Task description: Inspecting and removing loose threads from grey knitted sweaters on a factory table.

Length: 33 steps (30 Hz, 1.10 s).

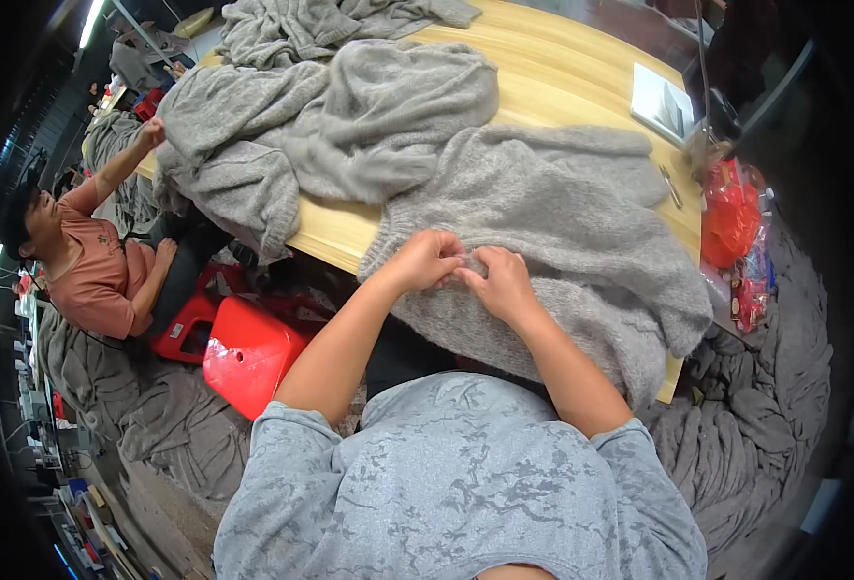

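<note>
The worktop [562, 48] carries the load; its near edge is the main hazard. A heap of grey knitwear [398, 87] lies on it, ahead and to my left, meeting the sweater [581, 208] in front of me. Rough knit may catch on rough knit, so pulling one piece could drag the other. The sweater rests partly on the wood and partly hangs over the near edge toward me; the hanging weight could draw it off if I release it. The red stool [253, 348] stands low to my left; slipping cloth could snag there. The small metal tool [671, 187] lies just beside the sweater's right part: a sideways sweep could knock it down, or its tip could hook a loop.

My left hand [429, 261] and right hand [500, 280] nearly meet over the sweater. Each grip is closed to a pinch on the knit; I cannot tell whether a loose strand is included. Uneven tension could distort a stitch.
</note>
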### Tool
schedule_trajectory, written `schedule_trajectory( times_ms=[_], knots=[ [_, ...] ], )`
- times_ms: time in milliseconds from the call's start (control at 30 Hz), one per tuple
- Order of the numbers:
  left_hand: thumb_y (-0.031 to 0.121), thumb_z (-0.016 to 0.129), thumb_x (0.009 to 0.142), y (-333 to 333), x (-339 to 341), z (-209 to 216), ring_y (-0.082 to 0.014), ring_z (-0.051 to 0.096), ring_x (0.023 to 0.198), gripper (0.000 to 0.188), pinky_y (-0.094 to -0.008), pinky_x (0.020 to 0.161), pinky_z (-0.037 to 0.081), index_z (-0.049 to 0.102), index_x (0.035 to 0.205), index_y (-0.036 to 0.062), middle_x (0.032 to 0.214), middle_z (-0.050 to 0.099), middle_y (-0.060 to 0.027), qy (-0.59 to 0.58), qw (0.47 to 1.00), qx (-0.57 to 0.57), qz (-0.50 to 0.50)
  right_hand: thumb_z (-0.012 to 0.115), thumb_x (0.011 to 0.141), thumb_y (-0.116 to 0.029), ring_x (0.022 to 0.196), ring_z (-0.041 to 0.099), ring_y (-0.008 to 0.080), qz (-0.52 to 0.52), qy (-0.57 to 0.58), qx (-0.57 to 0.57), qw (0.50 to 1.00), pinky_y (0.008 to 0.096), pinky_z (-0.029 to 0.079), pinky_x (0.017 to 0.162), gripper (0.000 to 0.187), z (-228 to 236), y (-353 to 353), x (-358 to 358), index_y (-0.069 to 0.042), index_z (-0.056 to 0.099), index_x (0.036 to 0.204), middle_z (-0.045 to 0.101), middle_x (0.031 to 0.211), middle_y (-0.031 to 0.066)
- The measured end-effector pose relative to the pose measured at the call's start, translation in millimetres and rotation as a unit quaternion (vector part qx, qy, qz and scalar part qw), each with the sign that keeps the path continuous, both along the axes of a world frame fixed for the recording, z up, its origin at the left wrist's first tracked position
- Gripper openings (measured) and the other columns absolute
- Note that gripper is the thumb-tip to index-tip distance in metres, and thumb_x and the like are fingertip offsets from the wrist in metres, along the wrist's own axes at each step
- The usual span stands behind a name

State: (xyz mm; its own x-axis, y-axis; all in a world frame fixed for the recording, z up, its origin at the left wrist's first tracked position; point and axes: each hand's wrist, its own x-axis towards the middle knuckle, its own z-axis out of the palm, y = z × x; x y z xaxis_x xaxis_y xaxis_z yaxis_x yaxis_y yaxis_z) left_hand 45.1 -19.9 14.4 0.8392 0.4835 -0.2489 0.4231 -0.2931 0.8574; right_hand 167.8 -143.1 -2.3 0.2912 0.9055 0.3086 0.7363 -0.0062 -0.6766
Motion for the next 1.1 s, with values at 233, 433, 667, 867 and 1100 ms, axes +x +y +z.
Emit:
schedule_trajectory(
  times_ms=[233, 433, 667, 867, 1100],
  knots=[
    [0.006, 0.056, 0.085, -0.3, -7.1, 3.3, -0.0076, 0.057, 0.056, 0.008, -0.0227, 0.050, 0.048, 0.057, 0.086, -0.0014, 0.070, 0.060, -0.0033, 0.015, 0.997, -0.078, 0.007, 0.068, 0.072, -0.016, 0.067, 0.059, 0.0283, -0.025, 0.140, -0.076, 0.987, 0.0354, 0.045, 0.061, 0.022, -5.9, 4.0, -2.7, 0.000, 0.062, 0.086, 0.062, 0.078, 0.0179],
    [0.007, 0.056, 0.086, -1.4, -8.2, -13.7, -0.0072, 0.055, 0.059, 0.007, -0.0221, 0.054, 0.047, 0.057, 0.085, 0.0004, 0.070, 0.058, -0.0022, -0.026, 0.984, -0.167, 0.052, 0.065, 0.072, -0.015, 0.067, 0.059, 0.0279, -0.021, 0.142, -0.025, 0.989, 0.0346, 0.045, 0.061, 0.022, -12.1, 4.7, -2.5, 0.000, 0.061, 0.087, 0.061, 0.076, 0.0170],
    [0.012, 0.054, 0.088, -12.0, -5.6, -22.1, -0.0042, 0.045, 0.057, 0.008, -0.0198, 0.051, 0.039, 0.055, 0.086, 0.0048, 0.065, 0.050, 0.0034, -0.071, 0.953, -0.284, 0.082, 0.063, 0.066, -0.010, 0.074, 0.055, 0.0276, -0.015, 0.030, 0.031, 0.999, 0.0389, 0.040, 0.069, 0.014, -15.2, 2.2, -1.8, -0.002, 0.055, 0.074, 0.057, 0.073, 0.0110],
    [0.014, 0.055, 0.088, -17.0, -9.1, -20.1, -0.0015, 0.039, 0.054, 0.008, -0.0180, 0.048, 0.033, 0.056, 0.089, 0.0055, 0.064, 0.047, 0.0069, -0.066, 0.970, -0.231, 0.041, 0.063, 0.065, -0.008, 0.074, 0.051, 0.0245, -0.020, -0.065, 0.086, 0.994, 0.0361, 0.034, 0.069, 0.013, -17.5, -7.7, -5.5, -0.006, 0.054, 0.074, 0.054, 0.070, 0.0073],
    [0.011, 0.061, 0.083, -18.8, -10.1, -10.3, -0.0002, 0.042, 0.055, 0.009, -0.0167, 0.048, 0.032, 0.058, 0.090, 0.0056, 0.065, 0.050, 0.0071, -0.023, 0.985, -0.171, 0.011, 0.062, 0.066, -0.010, 0.078, 0.053, 0.0252, -0.001, -0.048, 0.050, 0.998, 0.0371, 0.037, 0.074, 0.012, -12.3, -12.3, 3.2, -0.006, 0.057, 0.077, 0.057, 0.076, 0.0075]
  ],
)
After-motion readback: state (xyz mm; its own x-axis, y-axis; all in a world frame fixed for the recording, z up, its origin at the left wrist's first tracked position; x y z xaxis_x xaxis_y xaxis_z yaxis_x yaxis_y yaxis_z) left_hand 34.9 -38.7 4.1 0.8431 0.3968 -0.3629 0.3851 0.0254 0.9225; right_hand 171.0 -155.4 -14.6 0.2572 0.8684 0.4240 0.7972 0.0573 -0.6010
